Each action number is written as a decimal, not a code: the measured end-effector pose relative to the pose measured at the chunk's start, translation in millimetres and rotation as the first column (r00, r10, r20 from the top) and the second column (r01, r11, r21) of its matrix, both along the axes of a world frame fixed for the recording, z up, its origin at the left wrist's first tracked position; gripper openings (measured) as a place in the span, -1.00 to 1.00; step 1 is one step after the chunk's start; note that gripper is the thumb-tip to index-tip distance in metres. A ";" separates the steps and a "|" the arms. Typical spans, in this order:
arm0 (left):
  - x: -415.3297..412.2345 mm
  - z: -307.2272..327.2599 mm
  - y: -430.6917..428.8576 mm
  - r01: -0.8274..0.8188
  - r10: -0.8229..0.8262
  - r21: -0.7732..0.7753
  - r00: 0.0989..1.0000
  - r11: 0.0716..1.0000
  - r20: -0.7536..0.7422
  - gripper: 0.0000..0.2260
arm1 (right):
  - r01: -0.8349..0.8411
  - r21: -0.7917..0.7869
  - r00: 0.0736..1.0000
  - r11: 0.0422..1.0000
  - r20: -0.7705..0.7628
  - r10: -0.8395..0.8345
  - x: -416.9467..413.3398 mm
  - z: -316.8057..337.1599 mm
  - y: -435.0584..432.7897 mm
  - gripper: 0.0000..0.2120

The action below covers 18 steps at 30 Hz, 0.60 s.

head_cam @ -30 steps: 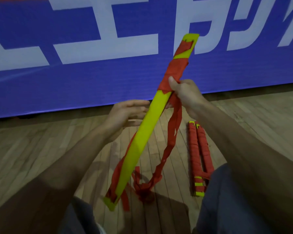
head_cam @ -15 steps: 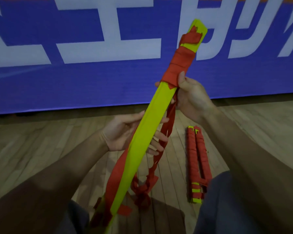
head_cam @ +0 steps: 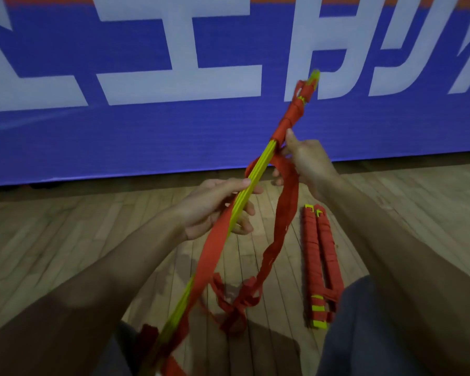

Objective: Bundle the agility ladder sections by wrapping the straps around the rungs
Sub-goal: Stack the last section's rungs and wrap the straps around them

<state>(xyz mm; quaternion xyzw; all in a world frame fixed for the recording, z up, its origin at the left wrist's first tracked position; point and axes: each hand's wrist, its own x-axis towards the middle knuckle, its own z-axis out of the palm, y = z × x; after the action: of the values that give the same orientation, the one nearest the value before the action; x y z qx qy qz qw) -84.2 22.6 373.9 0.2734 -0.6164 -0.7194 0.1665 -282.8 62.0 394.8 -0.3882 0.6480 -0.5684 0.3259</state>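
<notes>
A stack of yellow ladder rungs (head_cam: pixel 258 169) slants from my lap up to the right, seen edge-on. Red strap is wound around its upper end (head_cam: pixel 291 118). My left hand (head_cam: pixel 215 207) grips the stack at its middle, thumb on top and fingers underneath. My right hand (head_cam: pixel 307 164) holds the rungs just below the wound part, thumb pressed on the wrap, and pinches the loose red strap (head_cam: pixel 282 218). That strap hangs down to a tangle on the floor (head_cam: pixel 236 299). A second strap length runs along the lower half of the rungs.
Two finished bundles (head_cam: pixel 319 264), wrapped in red with yellow ends, lie side by side on the wooden floor (head_cam: pixel 65 240) beside my right leg. A blue banner with white letters (head_cam: pixel 147 118) stands along the floor just ahead. My knees fill the bottom corners.
The rung stack has turned from flat face to edge-on. My left hand has closed around its middle. My right hand stays at the wrap's lower edge, and the top end has dropped lower.
</notes>
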 end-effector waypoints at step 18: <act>-11.7 -16.2 5.6 -0.018 0.459 -0.863 0.853 0.504 0.250 -0.63 | -0.227 0.046 0.969 0.973 -0.087 0.230 9.9 -2.6 7.1 -0.70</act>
<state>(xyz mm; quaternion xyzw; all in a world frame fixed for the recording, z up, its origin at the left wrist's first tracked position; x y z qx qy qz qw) -95.9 28.2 357.7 0.4032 -0.8580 -0.2203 0.2297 -272.9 69.1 392.2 -0.4801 0.6233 -0.4970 0.3660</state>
